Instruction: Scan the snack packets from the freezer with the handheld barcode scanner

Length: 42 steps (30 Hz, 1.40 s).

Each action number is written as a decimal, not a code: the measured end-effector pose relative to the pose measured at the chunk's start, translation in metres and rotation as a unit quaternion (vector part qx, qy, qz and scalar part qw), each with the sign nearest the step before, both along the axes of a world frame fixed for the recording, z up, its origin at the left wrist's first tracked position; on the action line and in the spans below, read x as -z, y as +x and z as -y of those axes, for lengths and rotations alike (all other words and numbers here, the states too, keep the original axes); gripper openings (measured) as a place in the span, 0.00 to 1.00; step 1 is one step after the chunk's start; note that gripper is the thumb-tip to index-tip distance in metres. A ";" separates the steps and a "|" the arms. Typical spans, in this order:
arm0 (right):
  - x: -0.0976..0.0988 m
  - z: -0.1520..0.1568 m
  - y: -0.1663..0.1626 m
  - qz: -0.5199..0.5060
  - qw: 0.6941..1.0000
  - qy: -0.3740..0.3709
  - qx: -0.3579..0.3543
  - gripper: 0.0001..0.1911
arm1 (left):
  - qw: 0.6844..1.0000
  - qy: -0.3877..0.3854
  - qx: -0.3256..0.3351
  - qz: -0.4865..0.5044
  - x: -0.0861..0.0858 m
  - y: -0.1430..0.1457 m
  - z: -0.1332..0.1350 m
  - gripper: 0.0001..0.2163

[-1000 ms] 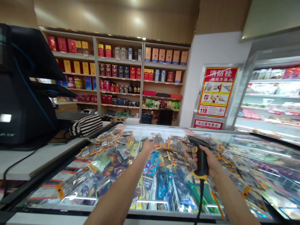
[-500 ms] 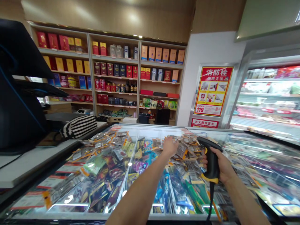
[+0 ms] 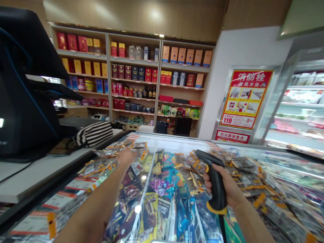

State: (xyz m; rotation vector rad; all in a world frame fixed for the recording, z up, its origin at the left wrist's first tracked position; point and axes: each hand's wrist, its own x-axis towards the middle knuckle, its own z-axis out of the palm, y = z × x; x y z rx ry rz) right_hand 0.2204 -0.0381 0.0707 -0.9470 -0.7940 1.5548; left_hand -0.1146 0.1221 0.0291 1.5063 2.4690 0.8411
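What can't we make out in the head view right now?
- Left hand: its fingers are hidden behind the hand among the packets, so whether it grips one is unclear.
- Barcode scanner in the right hand: its window faces away; its cable leaves the bottom edge.
- Packet labels: blurred and behind glare on the freezer lid.
- Black monitor: seen from behind, cut by the left edge.

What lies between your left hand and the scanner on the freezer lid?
In the head view, loose snack packets lie on the glass lid between the left hand and the scanner in the right hand.
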 end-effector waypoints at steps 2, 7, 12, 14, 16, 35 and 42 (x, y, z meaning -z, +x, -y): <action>0.002 -0.009 -0.010 -0.004 1.000 -0.006 -0.024 0.11 | 1.000 -0.007 -0.003 0.011 0.003 -0.005 -0.011 0.22; 0.006 -0.020 -0.022 0.008 0.998 -0.029 -0.049 0.13 | 0.998 0.017 0.026 0.047 0.007 0.004 -0.022 0.19; 0.009 -0.013 -0.034 0.021 0.996 -0.026 -0.078 0.13 | 0.980 0.090 0.128 0.121 -0.009 0.015 -0.012 0.15; 0.010 -0.007 -0.043 0.043 0.995 -0.026 -0.081 0.13 | 0.968 0.106 0.159 0.163 -0.019 0.018 -0.005 0.14; 0.011 -0.001 -0.052 0.071 0.993 -0.028 -0.085 0.13 | 0.954 0.113 0.183 0.207 -0.030 0.021 0.003 0.14; 0.002 0.023 -0.025 0.024 0.999 0.004 -0.040 0.13 | 0.909 0.109 0.232 0.328 -0.054 0.065 0.039 0.13; -0.005 0.018 0.028 -0.007 0.999 0.012 0.030 0.10 | 0.939 0.094 0.157 0.291 -0.020 0.121 0.023 0.14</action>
